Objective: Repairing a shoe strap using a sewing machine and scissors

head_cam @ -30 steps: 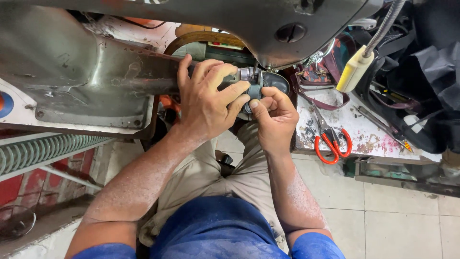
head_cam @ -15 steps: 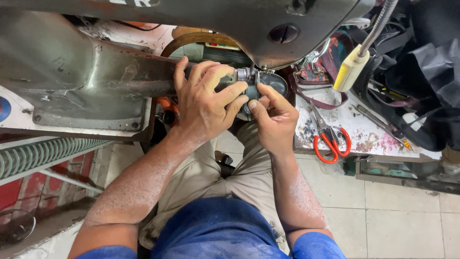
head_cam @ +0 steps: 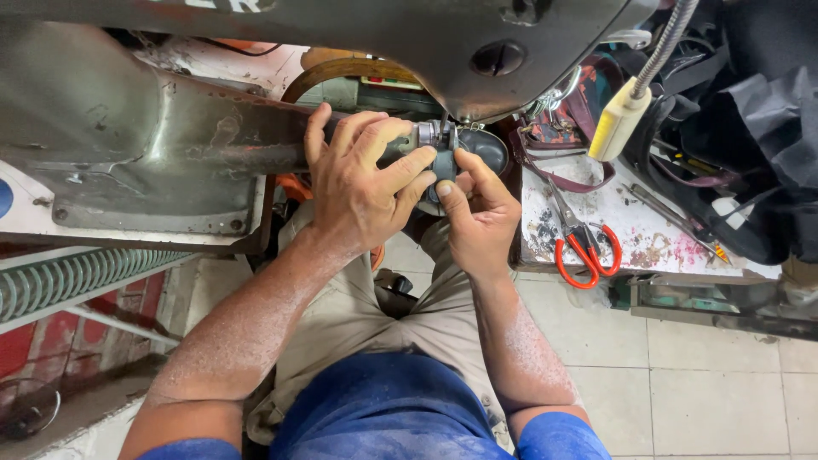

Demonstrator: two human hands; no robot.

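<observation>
A heavy grey sewing machine fills the top of the view, with its long metal arm (head_cam: 213, 140) reaching right to the needle area (head_cam: 445, 132). My left hand (head_cam: 362, 183) wraps over the end of that arm, fingers curled on top. My right hand (head_cam: 479, 213) comes up from below and pinches a small dark piece of material (head_cam: 486, 145) held under the needle, thumb and forefinger pressed against it. Both hands touch at the needle end. What lies under my fingers is hidden.
Red-handled scissors (head_cam: 586, 251) lie on a stained white table (head_cam: 656, 238) to the right. A cream lamp head on a flexible neck (head_cam: 620, 123) hangs above it. Black fabric (head_cam: 758, 111) and straps pile at the far right. Tiled floor (head_cam: 699, 392) below.
Both hands have stayed at the needle end; my right fingers have shifted slightly on the dark piece. The view has tilted a little.
</observation>
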